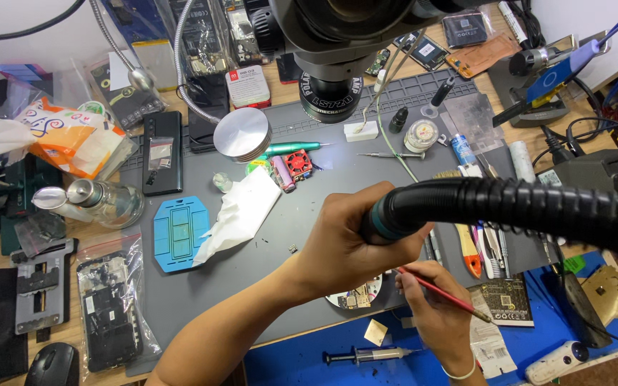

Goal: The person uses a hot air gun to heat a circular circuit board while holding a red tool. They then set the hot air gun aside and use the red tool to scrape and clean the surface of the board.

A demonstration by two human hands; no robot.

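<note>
Desk point(266, 300) with grey silicone work mat; left hand point(341, 246) fingers clenched round black corrugated hose nozzle point(481, 207) over round circuit board point(355, 294) at mat's near edge; right hand point(434, 311) fingers pinching thin red brush point(441, 292) just beside board.

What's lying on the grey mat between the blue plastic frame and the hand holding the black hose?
In the head view, a crumpled white tissue lies between the blue frame and the left hand gripping the black hose; beyond it, bare grey mat.
</note>
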